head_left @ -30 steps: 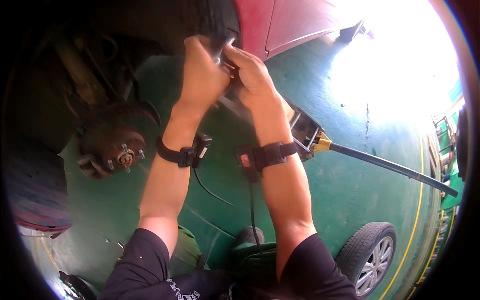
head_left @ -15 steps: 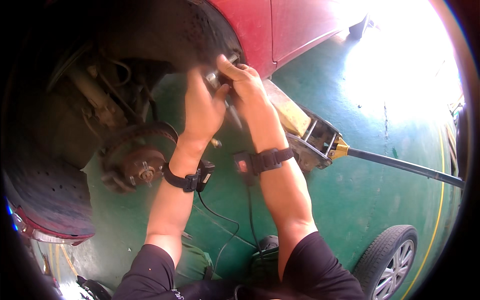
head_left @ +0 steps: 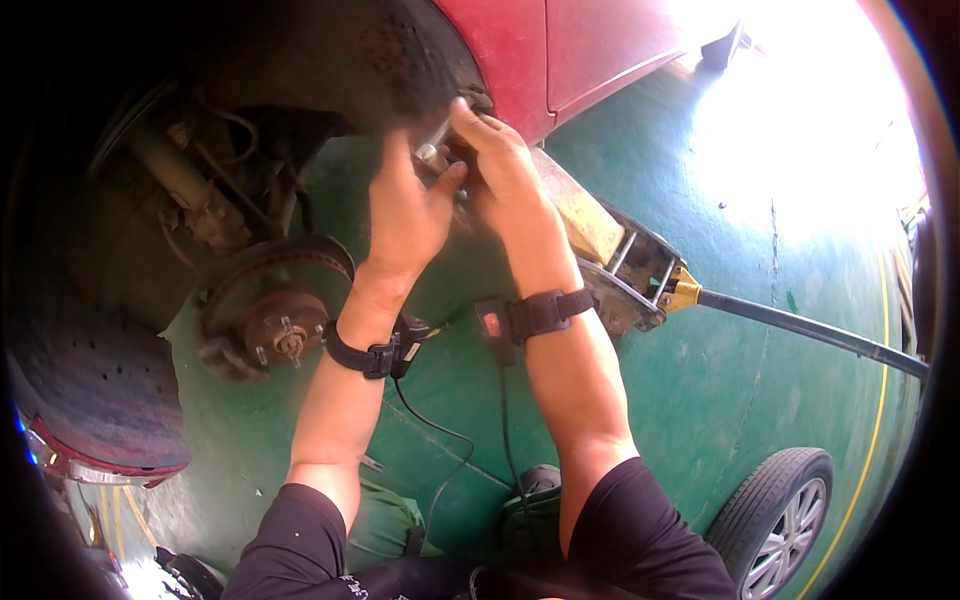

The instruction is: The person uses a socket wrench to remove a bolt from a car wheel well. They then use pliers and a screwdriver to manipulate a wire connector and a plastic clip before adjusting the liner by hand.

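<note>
Both my hands are raised close together at the rear edge of the wheel arch, below the red body panel. A silver metal tool with a rounded head, like a ratchet wrench (head_left: pixel 431 152), sits between them. My left hand (head_left: pixel 408 215) is closed around its lower part, with the thumb across toward the right hand. My right hand (head_left: pixel 497 165) grips its upper end, thumb pointing up. Fingers and blur hide most of the tool and whatever it touches. Left of my hands are the bare wheel hub with studs (head_left: pixel 289 340) and the brake disc (head_left: pixel 270 265).
A strut (head_left: pixel 190 195) stands inside the dark wheel arch (head_left: pixel 350 60). Right of my forearms, a floor jack (head_left: pixel 645 275) with a long handle (head_left: pixel 810 327) reaches under the red car (head_left: pixel 600 50). A removed wheel (head_left: pixel 775 525) rests on the green floor at lower right. Cables hang from my wrist straps.
My right hand has shifted slightly up and to the right. The tool's thin shaft, earlier visible below between my hands, no longer shows clearly. My left hand has barely moved.
</note>
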Demonstrator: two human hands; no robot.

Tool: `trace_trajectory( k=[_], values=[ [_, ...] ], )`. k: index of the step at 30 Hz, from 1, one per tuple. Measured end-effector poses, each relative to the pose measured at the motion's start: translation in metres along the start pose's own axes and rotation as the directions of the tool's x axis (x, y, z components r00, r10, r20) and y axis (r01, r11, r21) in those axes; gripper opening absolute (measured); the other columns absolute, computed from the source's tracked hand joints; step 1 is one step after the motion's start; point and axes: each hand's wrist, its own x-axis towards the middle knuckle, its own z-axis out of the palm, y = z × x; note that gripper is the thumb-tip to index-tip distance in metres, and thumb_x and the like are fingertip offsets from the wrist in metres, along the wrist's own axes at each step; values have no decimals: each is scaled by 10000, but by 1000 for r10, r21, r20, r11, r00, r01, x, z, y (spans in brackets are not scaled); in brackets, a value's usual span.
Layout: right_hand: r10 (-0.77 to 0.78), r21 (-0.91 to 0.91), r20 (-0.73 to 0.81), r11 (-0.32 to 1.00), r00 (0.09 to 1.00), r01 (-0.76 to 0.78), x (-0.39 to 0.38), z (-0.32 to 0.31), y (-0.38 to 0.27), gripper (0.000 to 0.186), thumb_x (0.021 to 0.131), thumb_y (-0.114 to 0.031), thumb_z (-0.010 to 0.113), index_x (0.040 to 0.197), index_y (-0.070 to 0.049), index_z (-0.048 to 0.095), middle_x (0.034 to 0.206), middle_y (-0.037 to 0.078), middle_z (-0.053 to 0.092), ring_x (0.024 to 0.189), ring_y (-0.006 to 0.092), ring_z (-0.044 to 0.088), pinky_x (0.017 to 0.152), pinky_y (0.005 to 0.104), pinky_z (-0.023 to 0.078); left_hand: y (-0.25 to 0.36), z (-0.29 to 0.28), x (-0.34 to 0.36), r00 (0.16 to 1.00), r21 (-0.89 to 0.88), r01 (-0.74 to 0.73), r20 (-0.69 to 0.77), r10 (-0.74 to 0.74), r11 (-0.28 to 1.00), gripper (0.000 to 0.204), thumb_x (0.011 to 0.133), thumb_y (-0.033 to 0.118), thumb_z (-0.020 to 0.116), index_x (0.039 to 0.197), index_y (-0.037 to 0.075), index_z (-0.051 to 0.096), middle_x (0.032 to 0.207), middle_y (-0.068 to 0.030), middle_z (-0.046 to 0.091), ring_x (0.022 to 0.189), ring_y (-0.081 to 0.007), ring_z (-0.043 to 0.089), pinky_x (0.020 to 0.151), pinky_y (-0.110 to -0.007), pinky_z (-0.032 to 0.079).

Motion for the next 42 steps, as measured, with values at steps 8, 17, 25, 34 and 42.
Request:
trace_trajectory(
  k=[8,17,25,34,42],
  values=[
    [48,-177,-76,982,996,-61,1,-3,-1,254,1015,-148,636,1130,78,641,1116,160,705,890,209,663,799,328,554,2,0,1,999,-38,41,3,-41,998,372,905,41,750,1212,-31,552,981,-72,677,897,-138,633,848,-294,533],
    [-36,-218,-52,976,998,24,-1,0,-1,211,955,-146,731,1038,38,667,861,80,694,703,180,642,664,326,540,4,0,4,987,-149,159,10,-159,976,249,997,161,673,1155,-8,582,923,-39,634,693,-73,587,492,-225,423],
    [17,-87,140,996,990,-4,-5,-12,-3,250,1028,-215,621,1140,4,663,1044,91,713,915,206,678,752,350,536,10,-16,1,931,-459,350,78,-355,816,183,1007,177,635,1085,17,596,831,-25,597,589,-90,585,423,-215,378],
    [139,-267,153,959,978,-95,-7,-22,-11,317,1035,-242,596,1194,20,675,1001,59,693,826,139,621,683,282,496,29,-64,3,914,-524,353,14,-406,775,144,978,175,587,969,32,594,776,-14,547,567,-102,567,378,-193,284],
    [343,-614,-53,730,938,-301,-10,-39,36,212,976,-219,597,996,-12,634,812,55,643,627,125,578,554,273,465,28,-110,6,943,-590,301,69,-324,749,189,955,220,622,890,44,600,792,-36,585,598,-111,573,406,-203,295]
  ],
)
